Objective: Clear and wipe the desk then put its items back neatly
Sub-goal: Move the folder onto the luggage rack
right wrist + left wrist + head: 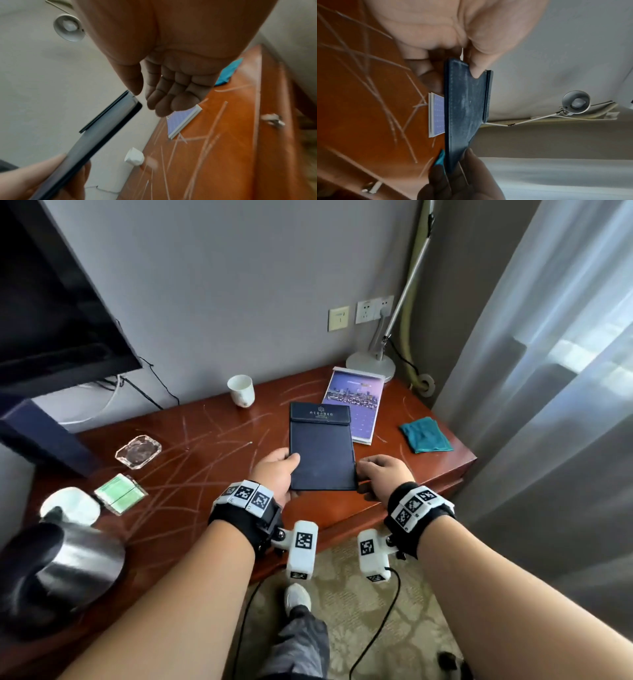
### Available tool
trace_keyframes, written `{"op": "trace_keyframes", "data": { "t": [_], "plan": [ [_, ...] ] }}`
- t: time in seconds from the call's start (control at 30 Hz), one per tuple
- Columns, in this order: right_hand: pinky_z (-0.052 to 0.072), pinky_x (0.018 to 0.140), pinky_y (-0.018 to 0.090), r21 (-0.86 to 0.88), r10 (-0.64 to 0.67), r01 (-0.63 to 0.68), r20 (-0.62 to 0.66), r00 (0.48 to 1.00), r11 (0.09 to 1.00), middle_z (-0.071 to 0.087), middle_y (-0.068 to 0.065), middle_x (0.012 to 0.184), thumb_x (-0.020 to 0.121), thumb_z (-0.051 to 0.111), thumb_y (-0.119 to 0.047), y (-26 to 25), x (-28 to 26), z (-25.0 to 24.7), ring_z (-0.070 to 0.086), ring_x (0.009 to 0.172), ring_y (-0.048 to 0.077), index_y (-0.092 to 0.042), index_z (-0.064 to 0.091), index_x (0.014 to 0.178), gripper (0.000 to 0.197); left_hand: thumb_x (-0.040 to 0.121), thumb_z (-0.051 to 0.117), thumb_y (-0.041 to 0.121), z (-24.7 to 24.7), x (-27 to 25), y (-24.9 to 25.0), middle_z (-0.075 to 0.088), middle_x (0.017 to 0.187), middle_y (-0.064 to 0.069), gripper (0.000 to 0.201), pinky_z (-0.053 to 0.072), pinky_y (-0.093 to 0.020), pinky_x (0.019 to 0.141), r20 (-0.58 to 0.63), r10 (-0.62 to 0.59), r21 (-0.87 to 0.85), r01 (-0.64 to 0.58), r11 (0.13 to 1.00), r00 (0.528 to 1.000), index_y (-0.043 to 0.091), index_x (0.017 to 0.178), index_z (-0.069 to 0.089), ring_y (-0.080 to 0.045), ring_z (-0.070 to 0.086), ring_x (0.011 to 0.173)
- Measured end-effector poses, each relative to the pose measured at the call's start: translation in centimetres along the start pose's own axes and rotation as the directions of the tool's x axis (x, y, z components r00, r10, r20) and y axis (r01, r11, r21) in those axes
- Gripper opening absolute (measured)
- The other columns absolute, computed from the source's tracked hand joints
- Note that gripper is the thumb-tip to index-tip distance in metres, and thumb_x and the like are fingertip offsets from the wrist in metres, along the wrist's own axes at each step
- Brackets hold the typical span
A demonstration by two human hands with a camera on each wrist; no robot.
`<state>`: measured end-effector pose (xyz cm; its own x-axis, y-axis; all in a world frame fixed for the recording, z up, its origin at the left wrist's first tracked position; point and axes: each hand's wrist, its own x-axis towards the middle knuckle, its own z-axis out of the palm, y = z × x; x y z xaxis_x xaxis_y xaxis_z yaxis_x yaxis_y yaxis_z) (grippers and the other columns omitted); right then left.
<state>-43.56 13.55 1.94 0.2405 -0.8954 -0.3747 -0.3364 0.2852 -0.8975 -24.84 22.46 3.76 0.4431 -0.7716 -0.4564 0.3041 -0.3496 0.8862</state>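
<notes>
step: looks like clearing, the navy folder (321, 450) coming off the bench (212, 460)
left grip (274, 474): thumb on top, fingers under the folder's near-left corner, pinching it
right grip (383, 474): fingers loose and open beside the right edge, holding nothing
folder: tilted up, far end over the purple brochure (356, 405)
next: probably park it aside, then grab the teal cloth (426, 434)

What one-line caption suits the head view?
Left hand grips a dark blue leather folder above the scratched reddish wooden desk; right hand touches its corner.
</notes>
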Motion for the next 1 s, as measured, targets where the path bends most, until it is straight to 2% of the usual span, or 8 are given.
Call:
{"op": "trace_keyframes", "data": {
  "t": [0.07,0.17,0.4,0.5,0.6,0.7,0.83,1.0],
  "plan": [
    [0.043,0.043,0.024,0.013,0.032,-0.032,0.045,0.998,0.999,0.066,0.006,0.075,0.099,0.063,-0.018,1.0,-3.0,1.0,0.059,0.050,0.019,-0.010,0.064,0.092,0.011,0.099,0.061,0.020,-2.0,-3.0,-0.8,0.073,0.109,-0.021,0.018,0.055,-0.050,0.072,-0.046,0.002,0.037,0.000,0.999,0.999,0.024,0.089,0.076,-0.044,0.071,0.096],
    [0.046,0.046,0.026,-0.009,-0.007,0.008,0.098,0.995,1.000,0.067,0.006,0.077,0.099,0.063,-0.021,-1.3,-5.9,3.3,0.060,0.052,0.019,-0.010,0.064,0.092,0.013,0.092,0.064,0.027,-5.7,-6.3,0.3,0.071,0.112,-0.026,0.018,0.055,-0.071,0.080,-0.104,0.066,0.032,-0.063,0.998,0.992,0.037,0.086,0.077,-0.051,0.068,0.104],
    [0.051,0.051,0.031,-0.013,-0.166,0.172,0.201,0.965,0.985,0.066,0.004,0.074,0.098,0.066,-0.025,-6.4,-13.9,12.1,0.061,0.051,0.018,-0.010,0.068,0.091,0.016,0.095,0.065,0.024,-15.8,-13.6,2.0,0.077,0.105,-0.010,0.011,0.050,-0.068,0.093,-0.151,0.127,-0.037,-0.134,0.990,0.980,0.028,0.093,0.075,-0.039,0.072,0.101],
    [0.050,0.048,0.030,-0.055,-0.202,0.221,0.236,0.950,0.974,0.065,0.007,0.074,0.098,0.065,-0.023,-7.0,-17.7,16.9,0.060,0.049,0.019,-0.008,0.068,0.092,0.016,0.087,0.068,0.032,-22.0,-16.5,0.5,0.077,0.111,-0.003,0.026,0.055,-0.065,0.090,-0.147,0.133,-0.079,-0.146,0.986,0.980,0.030,0.113,0.073,-0.033,0.074,0.100],
    [0.047,0.048,0.028,-0.052,-0.227,0.251,0.277,0.934,0.967,0.063,0.008,0.070,0.100,0.063,-0.020,-7.3,-22.4,23.7,0.059,0.048,0.020,-0.012,0.063,0.086,0.016,0.104,0.056,0.015,-29.2,-22.3,-0.6,0.078,0.099,-0.004,0.015,0.056,-0.045,0.083,-0.171,0.158,-0.147,-0.184,0.972,0.972,0.019,0.107,0.071,-0.026,0.074,0.091],
    [0.045,0.045,0.027,-0.075,-0.228,0.271,0.352,0.908,0.960,0.061,0.009,0.068,0.099,0.063,-0.016,-6.3,-28.4,33.6,0.056,0.047,0.020,-0.012,0.060,0.082,0.018,0.106,0.052,0.013,-39.7,-28.3,-2.7,0.076,0.109,-0.009,0.018,0.060,-0.047,0.076,-0.210,0.150,-0.091,-0.172,0.981,0.966,0.018,0.109,0.069,-0.027,0.073,0.092],
    [0.048,0.048,0.028,-0.056,-0.204,0.256,0.457,0.866,0.965,0.059,0.009,0.071,0.098,0.067,-0.017,-3.2,-37.1,46.5,0.056,0.049,0.021,-0.014,0.061,0.082,0.018,0.105,0.055,0.014,-53.6,-36.1,-4.9,0.076,0.115,-0.009,0.018,0.057,-0.051,0.092,-0.286,0.150,-0.026,-0.164,0.986,0.947,0.017,0.109,0.072,-0.029,0.071,0.106],
    [0.049,0.050,0.030,-0.011,-0.140,0.176,0.561,0.816,0.984,0.059,0.011,0.075,0.098,0.067,-0.019,-3.7,-44.6,56.1,0.057,0.054,0.024,-0.014,0.062,0.081,0.018,0.105,0.054,0.017,-63.7,-42.9,-6.1,0.076,0.110,-0.004,0.019,0.062,-0.036,0.068,-0.363,0.139,-0.103,-0.188,0.977,0.921,0.018,0.115,0.070,-0.019,0.074,0.090]
  ]
}}
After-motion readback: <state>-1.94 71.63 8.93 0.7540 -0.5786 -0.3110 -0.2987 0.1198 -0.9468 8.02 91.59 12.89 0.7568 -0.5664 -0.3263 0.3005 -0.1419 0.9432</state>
